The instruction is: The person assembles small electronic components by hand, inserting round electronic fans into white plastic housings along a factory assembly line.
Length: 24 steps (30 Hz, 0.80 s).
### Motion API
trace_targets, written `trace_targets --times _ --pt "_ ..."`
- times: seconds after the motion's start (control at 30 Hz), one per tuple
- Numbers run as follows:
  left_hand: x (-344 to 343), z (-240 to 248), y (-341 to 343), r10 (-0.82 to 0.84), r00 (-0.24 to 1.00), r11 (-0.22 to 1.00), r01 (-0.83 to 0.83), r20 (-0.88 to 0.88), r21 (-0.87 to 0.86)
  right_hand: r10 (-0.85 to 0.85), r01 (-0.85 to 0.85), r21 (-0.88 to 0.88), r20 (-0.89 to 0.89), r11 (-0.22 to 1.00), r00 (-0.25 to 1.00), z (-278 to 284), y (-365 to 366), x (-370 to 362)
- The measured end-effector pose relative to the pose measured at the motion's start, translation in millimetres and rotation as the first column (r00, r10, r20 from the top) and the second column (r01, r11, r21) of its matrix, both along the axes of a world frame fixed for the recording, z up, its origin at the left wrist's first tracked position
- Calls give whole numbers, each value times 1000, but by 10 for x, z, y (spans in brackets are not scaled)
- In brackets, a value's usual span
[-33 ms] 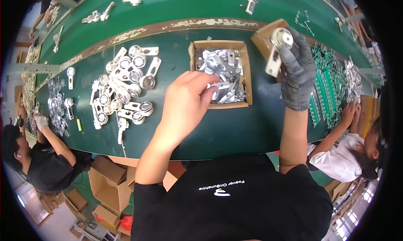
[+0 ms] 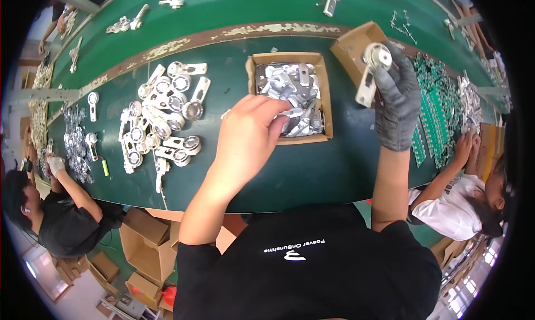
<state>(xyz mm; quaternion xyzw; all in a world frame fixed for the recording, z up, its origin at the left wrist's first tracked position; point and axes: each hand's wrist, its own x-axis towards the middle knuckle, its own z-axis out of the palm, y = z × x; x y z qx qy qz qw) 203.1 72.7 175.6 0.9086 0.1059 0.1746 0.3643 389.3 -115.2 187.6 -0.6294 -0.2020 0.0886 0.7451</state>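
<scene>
My bare left hand (image 2: 248,132) is over a cardboard box (image 2: 329,116), its thumb and fingers pinched on a small silver-grey piece (image 2: 292,113). Many similar grey and silver pieces (image 2: 287,83) fill the box. To the right, my right hand (image 2: 397,94) wears a dark grey glove and grips a white handheld fan body (image 2: 366,88), its round head up and its handle pointing down. The right fingers are partly hidden behind the fan body. A small pale end (image 2: 225,114) shows beside my left hand; I cannot tell what it is.
White fan bodies (image 2: 161,111) lie heaped on the green table, left of the box. An open cardboard box (image 2: 352,50) stands behind my right hand, with green circuit boards (image 2: 437,116) farther right. Co-workers sit at both sides. A raised ledge (image 2: 223,35) runs behind.
My right hand and the fan body sit slightly lower. The table and its things have shifted a little left in view. My left hand keeps its pinch over the box.
</scene>
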Motion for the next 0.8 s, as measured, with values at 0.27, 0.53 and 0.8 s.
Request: trace_targets --times 0.27,0.53,0.8 --pt "252 14 -103 14 998 964 2 -58 266 -197 189 -70 -149 980 969 -349 -938 -122" --pt "410 -17 -77 17 994 826 47 -109 561 -143 132 -56 -291 990 946 -662 -1166 -341" --pt "277 -18 -55 -21 977 882 119 -213 456 -270 273 -33 -310 961 912 -748 -1538 -235"
